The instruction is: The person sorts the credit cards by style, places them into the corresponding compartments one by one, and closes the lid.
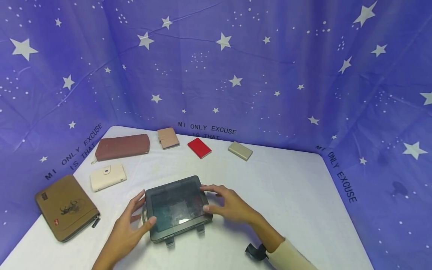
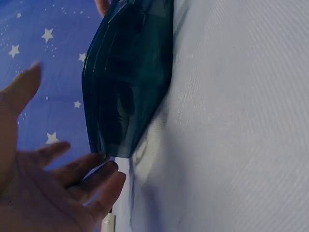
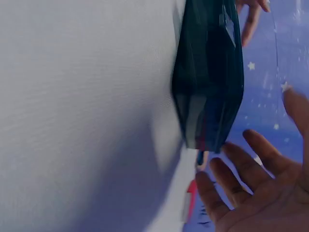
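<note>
A dark translucent plastic case with two latches along its front side lies on the white table. At its left end is my left hand, thumb and fingers spread apart. The left wrist view has those fingers by the end of the case, at least one seeming to touch it. My right hand is at the opposite end, its thumb and index finger at the edge. In the right wrist view, the fingers are relaxed close to the case. The contents are too dim to tell.
On the left lie a brown zip case, a cream card holder and a maroon zip wallet. Farther back are a pink wallet, a red booklet and a beige box. A starry purple curtain surrounds the table.
</note>
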The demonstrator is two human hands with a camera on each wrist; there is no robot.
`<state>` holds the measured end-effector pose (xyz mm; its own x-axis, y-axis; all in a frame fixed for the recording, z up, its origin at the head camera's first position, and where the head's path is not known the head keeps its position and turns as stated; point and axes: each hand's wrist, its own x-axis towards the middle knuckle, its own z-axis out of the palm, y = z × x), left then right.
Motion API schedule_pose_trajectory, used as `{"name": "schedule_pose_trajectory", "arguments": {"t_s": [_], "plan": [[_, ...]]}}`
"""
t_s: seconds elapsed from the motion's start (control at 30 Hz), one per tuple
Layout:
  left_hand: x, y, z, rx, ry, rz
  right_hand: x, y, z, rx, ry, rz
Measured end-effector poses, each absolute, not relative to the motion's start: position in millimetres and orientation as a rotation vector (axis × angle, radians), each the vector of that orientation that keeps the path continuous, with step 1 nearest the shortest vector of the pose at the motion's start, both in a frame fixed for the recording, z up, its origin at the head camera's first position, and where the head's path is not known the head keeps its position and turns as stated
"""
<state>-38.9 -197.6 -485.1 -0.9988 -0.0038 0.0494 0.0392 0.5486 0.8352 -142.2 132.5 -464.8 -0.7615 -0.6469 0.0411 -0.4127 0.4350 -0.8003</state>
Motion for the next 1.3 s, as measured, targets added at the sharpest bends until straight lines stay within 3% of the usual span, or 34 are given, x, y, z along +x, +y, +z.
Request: {"name": "schedule_pose_trajectory", "arguments": {"t_s": [0.23,0.57,1.3], "plan": [[-40,-187,-487,-0.197,-2.874,-1.24,-118,121,-463,-1.216,2.727,-0.622],[-49,-177,-480,-0.259,-2.989,-0.876,-112,106,-469,-1.338,3.028,-0.144],[-92,-154,-482,-0.433,-2.833,-0.285,-126,112,-474,-1.105,3.098,-0.281]]}}
